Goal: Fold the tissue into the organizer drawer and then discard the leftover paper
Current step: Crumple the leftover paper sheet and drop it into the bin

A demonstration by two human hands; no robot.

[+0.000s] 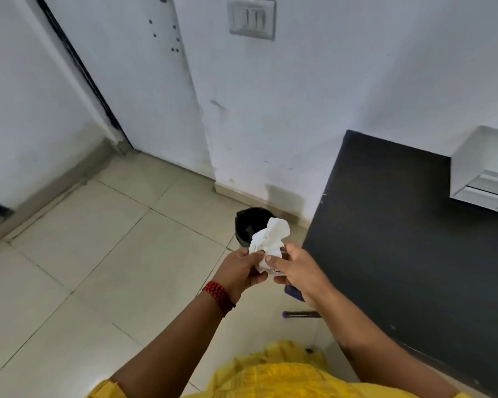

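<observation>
A crumpled white paper (268,245) is held between both my hands above the tiled floor. My left hand (240,271) pinches its lower left side and my right hand (295,272) grips its lower right side. Just behind the paper stands a small black waste bin (246,225) on the floor by the wall, its right part hidden by the paper. The white organizer (483,170) with drawers sits on the dark table at the far right.
A dark table (400,239) fills the right side, its edge close to my right hand. A white wall with a switch plate (252,18) and a door (144,81) lie ahead. A purple-tipped bar (299,314) lies low beside the table.
</observation>
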